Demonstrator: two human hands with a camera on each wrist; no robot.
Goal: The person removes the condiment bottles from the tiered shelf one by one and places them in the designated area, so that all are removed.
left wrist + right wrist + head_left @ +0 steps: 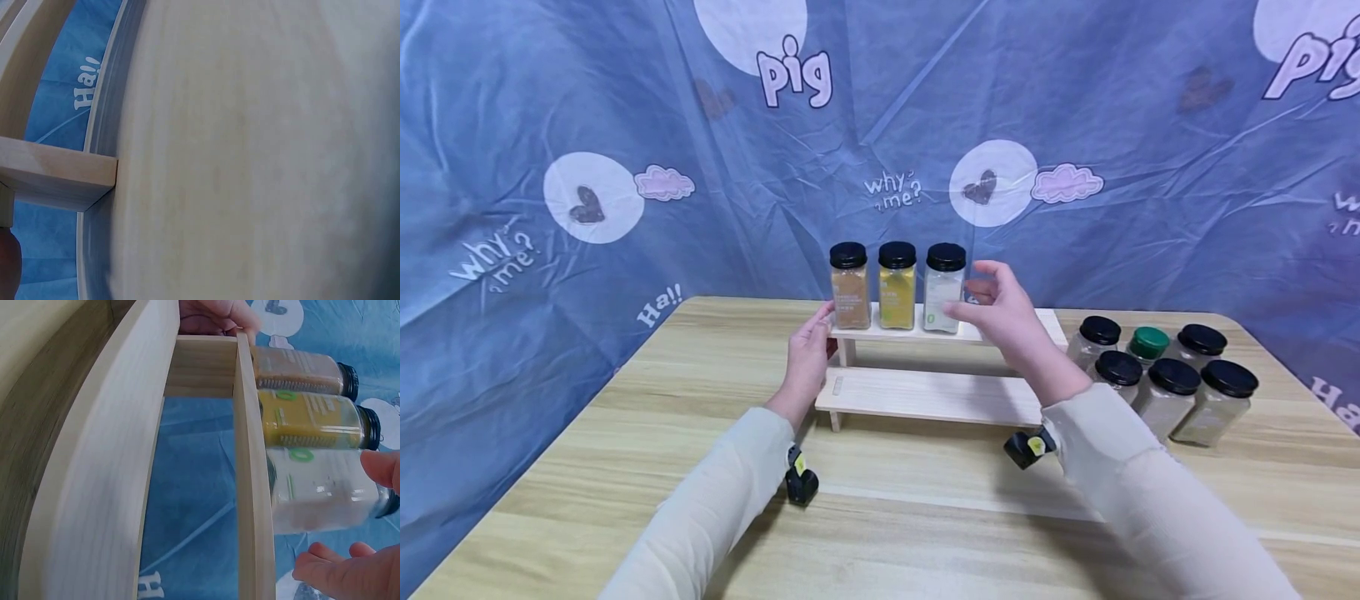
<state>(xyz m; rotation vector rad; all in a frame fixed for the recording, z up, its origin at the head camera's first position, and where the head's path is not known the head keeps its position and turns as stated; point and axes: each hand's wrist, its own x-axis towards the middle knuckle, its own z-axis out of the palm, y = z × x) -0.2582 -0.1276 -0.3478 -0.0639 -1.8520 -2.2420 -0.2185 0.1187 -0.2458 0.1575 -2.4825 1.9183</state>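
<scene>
A two-tier wooden spice rack (917, 395) stands on the table, with three black-capped jars side by side on its upper tier. From left to right they are a brown spice jar (851, 292), a yellow spice jar (897, 292) and a white spice jar (942, 292). My left hand (805, 358) grips the left end of the rack, beside the brown jar. Around the right side of the white jar is my right hand (1011, 321), thumb and fingers spread. In the right wrist view a gap shows between its fingers (331, 569) and the white jar.
To the right of the rack, several jars stand in a group on the wooden table (625, 467); most have black caps, such as the front right jar (1213, 408), and one has a green cap (1148, 342). A blue printed cloth (850, 167) hangs behind the table.
</scene>
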